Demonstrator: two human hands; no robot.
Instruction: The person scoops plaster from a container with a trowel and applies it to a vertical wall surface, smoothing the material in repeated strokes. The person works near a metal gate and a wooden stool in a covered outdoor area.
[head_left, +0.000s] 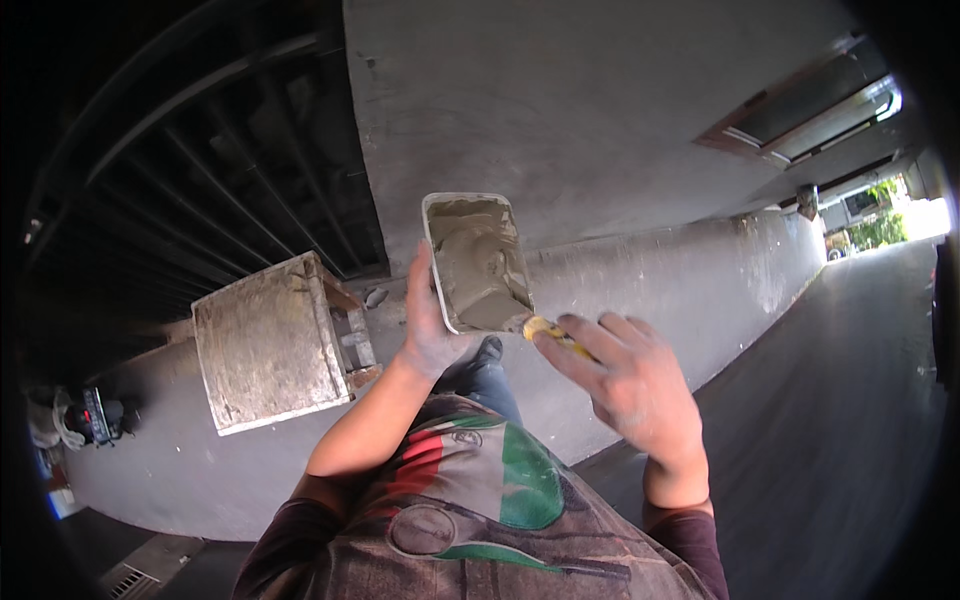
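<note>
My left hand (432, 335) is closed around the side and bottom corner of a white rectangular plastic tub (436, 280), which is tilted so that its inside faces me. A thick grey-brown paste (478, 250) coats the tub's walls and lies heaped within. In my right hand (640, 385) is a tool with a yellow handle (541, 328), apparently a putty knife. Its front end reaches the tub's lower right corner, where the paste hides most of the blade.
To the left stands a worn, paste-spattered wooden stool (265, 345). Behind it is a dark barred gate (220, 170). A grey plastered wall (560, 120) rises ahead, with a framed window (810, 105) at right. A drain grate (130, 580) is at lower left.
</note>
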